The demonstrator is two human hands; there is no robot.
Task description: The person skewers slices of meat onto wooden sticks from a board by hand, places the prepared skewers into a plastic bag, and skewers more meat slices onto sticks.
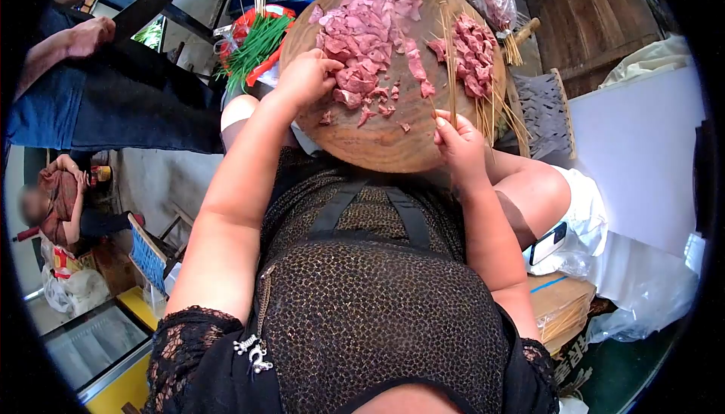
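Observation:
My right hand pinches the lower end of a bamboo skewer at the near right of the round wooden board. Several pieces of raw meat are threaded along that skewer, which points away from me. At the left side of a large pile of sliced raw meat, my left hand has its fingers curled together on a meat piece at the edge. Small scraps lie between the hands. Bare skewers lie just right of the loaded one.
Loaded meat skewers are heaped on the board's right side. A bag of skewers is beyond them. Green chives are at left. Another person's hand holds a large knife nearby. A phone lies by my right leg.

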